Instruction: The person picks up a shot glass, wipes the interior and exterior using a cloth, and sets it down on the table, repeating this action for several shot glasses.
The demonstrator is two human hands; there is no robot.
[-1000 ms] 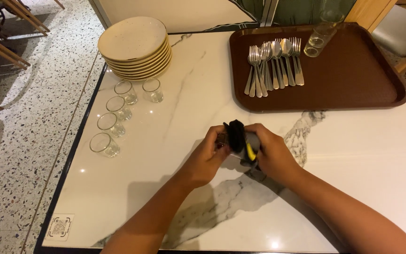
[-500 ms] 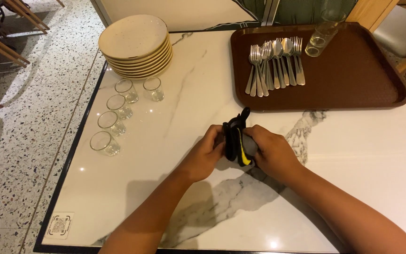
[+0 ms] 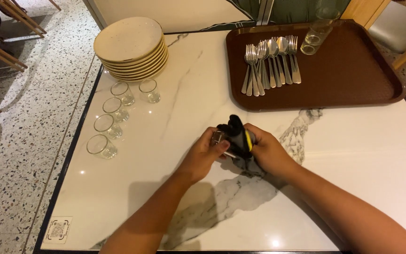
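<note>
Both hands meet at the middle of the white marble table (image 3: 353,155). My right hand (image 3: 269,150) grips a dark grey cloth (image 3: 237,136) with a yellow stripe, bunched around a piece of metal cutlery (image 3: 218,138). My left hand (image 3: 204,154) pinches the shiny end of that cutlery where it sticks out of the cloth. Most of the cutlery is hidden inside the cloth, so its kind cannot be told.
A brown tray (image 3: 353,70) at the back right carries a row of forks and spoons (image 3: 271,61) and a glass (image 3: 315,37). A stack of cream plates (image 3: 130,44) stands at the back left, with several small glasses (image 3: 113,110) in front of it.
The cloth bundle has been turned between my hands and sits slightly lower, with a metal end now showing at its left side.
</note>
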